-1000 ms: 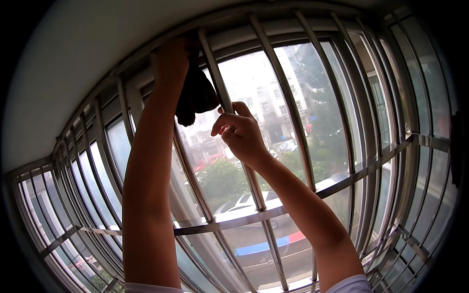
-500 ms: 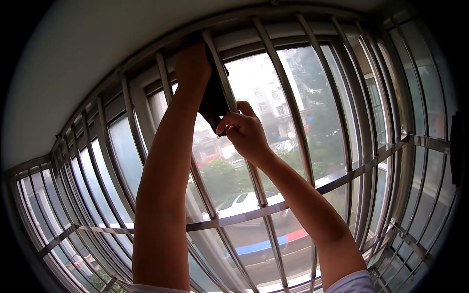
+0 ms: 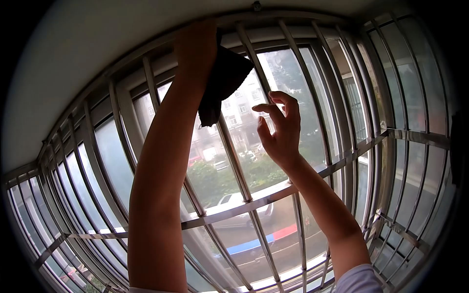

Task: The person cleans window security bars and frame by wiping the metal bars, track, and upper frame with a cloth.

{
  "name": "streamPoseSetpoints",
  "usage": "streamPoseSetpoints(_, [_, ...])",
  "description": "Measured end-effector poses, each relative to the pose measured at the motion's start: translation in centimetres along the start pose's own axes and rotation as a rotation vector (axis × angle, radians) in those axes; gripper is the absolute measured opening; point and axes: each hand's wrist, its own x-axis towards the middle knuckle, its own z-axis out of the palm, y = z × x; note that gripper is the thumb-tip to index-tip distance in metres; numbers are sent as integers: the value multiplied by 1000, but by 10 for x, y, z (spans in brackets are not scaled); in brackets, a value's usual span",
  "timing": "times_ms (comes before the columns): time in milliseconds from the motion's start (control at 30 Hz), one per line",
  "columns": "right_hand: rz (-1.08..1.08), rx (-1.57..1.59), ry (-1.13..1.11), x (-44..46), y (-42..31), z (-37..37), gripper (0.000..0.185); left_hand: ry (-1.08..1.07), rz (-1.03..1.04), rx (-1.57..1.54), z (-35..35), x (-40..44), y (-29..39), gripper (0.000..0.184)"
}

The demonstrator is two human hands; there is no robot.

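Note:
High up by the top rail, my left hand (image 3: 196,49) is closed on a black cloth (image 3: 227,75), its fingers dark and mostly hidden. The cloth hangs to the right of my left wrist, in front of a vertical metal bar (image 3: 232,156). Its lower corner dangles loose, and its right edge spreads toward the neighbouring bar. To the right, my right hand (image 3: 282,132) is raised with bent fingers apart and holds nothing. It is clear of the cloth, close to another upright bar (image 3: 256,61).
A flat horizontal rail (image 3: 264,198) crosses the bars below my hands. The curved top rail (image 3: 293,15) runs under the ceiling (image 3: 73,63). More bars (image 3: 405,63) turn the corner at right. Beyond the window glass are buildings, trees and a parked car (image 3: 244,212).
My right hand has let go of the cloth's lower end and moved right, its fingers spreading. The cloth has swung out wider. My left hand is slightly higher in view, which has shifted a little.

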Motion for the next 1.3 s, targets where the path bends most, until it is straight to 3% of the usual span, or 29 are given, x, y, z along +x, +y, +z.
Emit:
streamPoseSetpoints(33, [50, -33, -18, -3, 9, -6, 31, -83, -34, 14, 8, 2, 4, 12])
streamPoseSetpoints(100, [130, -46, -103, -12, 25, -21, 35, -49, -26, 32, 24, 3, 10, 13])
streamPoseSetpoints(167, [219, 19, -243, -26, 36, -30, 44, -11, -15, 43, 49, -4, 10, 15])
streamPoseSetpoints(233, [360, 186, -396, -39, 39, -37, 45, -68, -133, -98, 72, -10, 7, 22])
streamPoseSetpoints(433, [289, 133, -451, -53, 36, -35, 41, -287, -288, -144, 81, -1, 45, 30])
streamPoseSetpoints(567, [326, 149, -511, -52, 37, -36, 42, -134, -292, -261, 84, -11, 38, 30])
streamPoseSetpoints(667, [252, 74, -510, -50, 40, -38, 44, -94, -155, -84, 80, -7, 40, 16])
streamPoseSetpoints(800, [255, 54, -560, -43, 40, -43, 44, -254, -227, 69, 57, -10, 43, 21])
streamPoseSetpoints(833, [258, 44, -560, -37, 42, -45, 44, -191, -233, -70, 49, -15, 39, 21])
streamPoseSetpoints(900, [170, 94, -327, -18, 47, -49, 40, -125, -242, -220, 33, -24, 43, 20])
streamPoseSetpoints(967, [286, 133, -199, 11, 42, -62, 36, -18, -185, -346, 13, -31, 57, 22])
streamPoseSetpoints(1000, [283, 215, -113, 20, 44, -60, 35, -75, -176, -444, 5, -33, 66, 25])
streamPoseSetpoints(1100, [591, 560, -187, 40, 26, -59, 30, -165, -135, -600, -4, -44, 93, 27])
streamPoseSetpoints(1200, [789, 711, -112, 36, 25, -44, 36, -272, -230, -829, 0, -49, 110, 28])
streamPoseSetpoints(1300, [691, 703, -84, 22, 52, -23, 38, -372, -339, -991, 0, -49, 118, 26])
